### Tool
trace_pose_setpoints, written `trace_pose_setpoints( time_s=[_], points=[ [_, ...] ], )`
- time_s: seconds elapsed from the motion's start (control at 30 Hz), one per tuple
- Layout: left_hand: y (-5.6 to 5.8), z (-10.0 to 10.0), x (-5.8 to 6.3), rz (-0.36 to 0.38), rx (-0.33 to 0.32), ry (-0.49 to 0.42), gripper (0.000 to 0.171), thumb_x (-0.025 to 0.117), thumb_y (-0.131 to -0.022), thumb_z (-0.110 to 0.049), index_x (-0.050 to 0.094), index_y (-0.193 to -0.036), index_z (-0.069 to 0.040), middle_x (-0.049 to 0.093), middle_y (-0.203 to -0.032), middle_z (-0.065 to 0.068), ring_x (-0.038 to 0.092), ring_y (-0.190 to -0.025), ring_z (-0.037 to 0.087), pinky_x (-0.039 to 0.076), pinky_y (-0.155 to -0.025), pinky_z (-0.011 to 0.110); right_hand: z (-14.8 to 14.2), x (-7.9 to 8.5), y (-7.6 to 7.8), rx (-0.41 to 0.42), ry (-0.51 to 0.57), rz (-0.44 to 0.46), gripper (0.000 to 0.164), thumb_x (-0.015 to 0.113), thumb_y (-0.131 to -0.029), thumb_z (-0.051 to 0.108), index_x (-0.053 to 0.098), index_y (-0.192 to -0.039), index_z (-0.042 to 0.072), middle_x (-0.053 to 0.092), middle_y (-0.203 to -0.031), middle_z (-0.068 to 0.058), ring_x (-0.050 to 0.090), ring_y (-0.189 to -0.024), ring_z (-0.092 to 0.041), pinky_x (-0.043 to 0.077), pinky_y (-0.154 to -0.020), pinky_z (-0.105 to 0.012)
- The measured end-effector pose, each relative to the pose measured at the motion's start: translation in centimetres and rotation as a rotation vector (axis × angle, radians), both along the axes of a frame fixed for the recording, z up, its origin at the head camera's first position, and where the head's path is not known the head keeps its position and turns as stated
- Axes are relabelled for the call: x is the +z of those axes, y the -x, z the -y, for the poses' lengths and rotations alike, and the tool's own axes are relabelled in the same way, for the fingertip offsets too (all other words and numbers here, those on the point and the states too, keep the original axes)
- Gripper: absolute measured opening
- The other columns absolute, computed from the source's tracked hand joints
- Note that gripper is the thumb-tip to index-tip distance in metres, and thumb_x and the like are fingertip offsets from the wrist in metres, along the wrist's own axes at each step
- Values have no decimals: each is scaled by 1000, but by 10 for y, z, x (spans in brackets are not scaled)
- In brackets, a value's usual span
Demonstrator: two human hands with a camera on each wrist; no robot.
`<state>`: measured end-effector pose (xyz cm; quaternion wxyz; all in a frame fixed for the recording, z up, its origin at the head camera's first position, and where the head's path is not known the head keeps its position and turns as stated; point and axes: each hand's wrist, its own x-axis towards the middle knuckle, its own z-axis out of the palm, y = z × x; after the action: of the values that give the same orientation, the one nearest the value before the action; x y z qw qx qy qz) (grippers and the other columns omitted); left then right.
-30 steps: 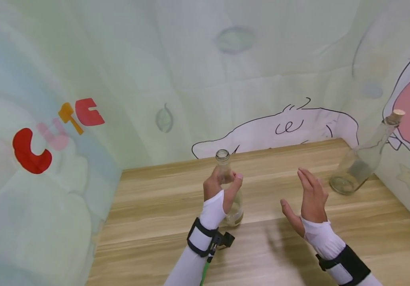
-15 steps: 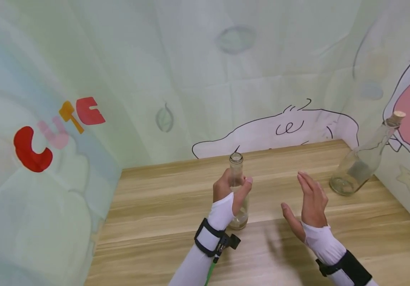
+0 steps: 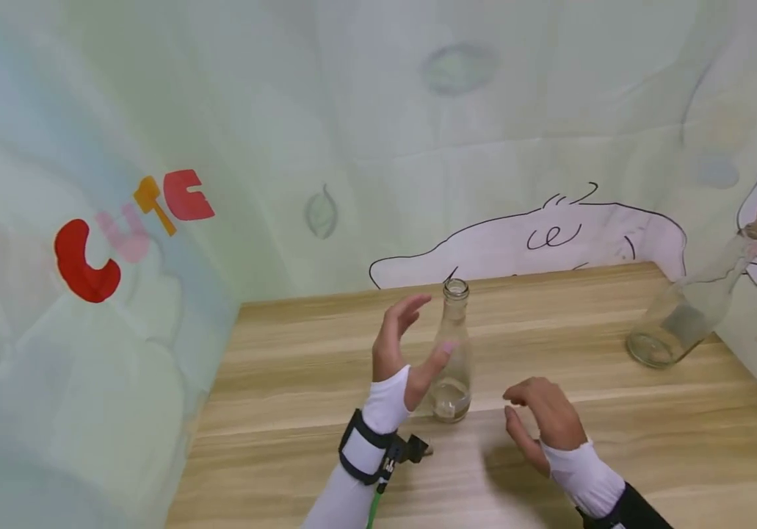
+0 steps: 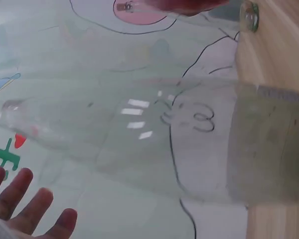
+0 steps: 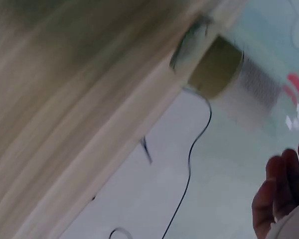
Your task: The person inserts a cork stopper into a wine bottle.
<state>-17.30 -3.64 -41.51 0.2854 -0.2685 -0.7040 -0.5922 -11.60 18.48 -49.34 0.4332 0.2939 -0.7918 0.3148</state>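
Two hands: left hand (image 3: 390, 356) spread, right hand (image 3: 548, 419) loosely curled
Uncorked glass bottle (image 3: 454, 367): upright, base-supported
Corked glass bottle (image 3: 708, 301): three o'clock, likewise

Soft light; blurry right-wrist view

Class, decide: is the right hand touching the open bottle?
Apart. The head view shows a strip of wooden table between the right hand and the open bottle.

The table (image 3: 299, 397) bears 1 slim bottle (image 3: 460, 358) and 1 corked bottle (image 3: 697, 312).
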Motion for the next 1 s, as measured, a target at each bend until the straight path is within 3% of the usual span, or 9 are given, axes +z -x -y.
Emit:
trace_pose_setpoints(
  time_s=[0.13,0.23,0.37,0.43,0.57,0.83,1.0],
  points=[
    [-6,41,13,-106,35,-18,59,71,-85,-24,53,-135,2,59,-133,13,53,-123,33,40,-104,52,31,-12,-4,181,-148,-11,18,53,-95,17,68,-92,7,63,-92,-2,61,-71,-16,51,-57,-29],
    [-12,65,20,-139,107,-12,55,70,-86,-20,56,-133,3,61,-131,14,54,-122,34,41,-104,51,52,-22,-7,240,-242,32,21,49,-96,16,68,-98,7,65,-100,-6,66,-75,-17,55,-59,-30],
    [-25,85,27,-136,191,0,50,69,-84,-13,58,-127,8,62,-125,20,56,-118,34,42,-103,48,73,-34,-9,277,-324,67,28,51,-83,6,67,-106,3,65,-107,-11,69,-83,-22,57,-63,-32],
    [-33,90,31,-114,216,4,48,69,-82,-8,58,-124,11,63,-122,24,57,-115,36,43,-102,48,81,-38,-9,280,-339,70,37,54,-74,5,66,-109,1,64,-109,-12,69,-86,-24,57,-62,-32],
    [-46,96,37,-76,247,-4,46,69,-79,1,57,-120,16,62,-117,30,57,-112,41,43,-100,50,91,-45,-7,253,-342,82,40,59,-70,1,65,-110,2,63,-110,-11,68,-88,-23,56,-60,-31],
    [-49,102,35,-70,258,-2,44,69,-78,4,56,-118,18,62,-116,31,57,-111,44,43,-101,42,99,-56,0,204,-348,41,48,73,-54,-3,64,-100,5,60,-98,-8,65,-75,-19,51,-50,-25],
    [-49,105,33,-59,266,-7,44,69,-78,4,57,-118,17,62,-116,30,57,-111,42,44,-101,44,105,-58,0,204,-380,61,38,74,-56,-9,61,-89,6,54,-88,-5,59,-69,-17,50,-52,-24]
  ],
)
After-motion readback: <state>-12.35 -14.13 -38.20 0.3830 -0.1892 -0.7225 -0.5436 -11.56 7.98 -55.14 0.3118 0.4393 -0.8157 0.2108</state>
